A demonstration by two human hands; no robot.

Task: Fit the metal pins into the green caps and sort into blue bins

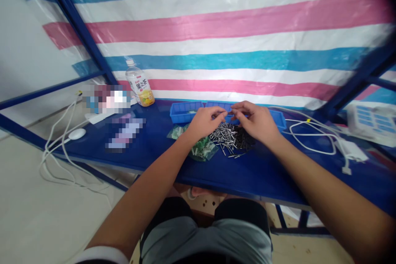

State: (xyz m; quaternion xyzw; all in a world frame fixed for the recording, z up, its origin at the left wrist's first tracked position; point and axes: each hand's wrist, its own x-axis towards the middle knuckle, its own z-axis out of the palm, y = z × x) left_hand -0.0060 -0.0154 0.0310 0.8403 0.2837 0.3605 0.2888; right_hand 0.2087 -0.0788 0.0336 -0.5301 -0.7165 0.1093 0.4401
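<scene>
My left hand (206, 123) and my right hand (256, 120) almost meet over the desk, thumbs and fingers pinched together. Whatever sits between the fingertips is too small to make out. Just below them lies a heap of silvery pop rivets (225, 137), with dark small pieces (246, 138) beside it, partly covered by my right hand. Under my left wrist is a green-tinted clear plastic bag (204, 150) with small metal pieces in it. Behind my hands stand blue plastic bins: a left one (177, 116), a middle one (213, 106) and a right one (281, 121).
A drink bottle (140, 84) stands at the back left of the blue desk (256, 177). A white mouse (77, 134) and cables lie at the left edge. White cables (312, 134) and an adapter (352, 150) lie on the right. Striped sheeting (222, 29) hangs behind.
</scene>
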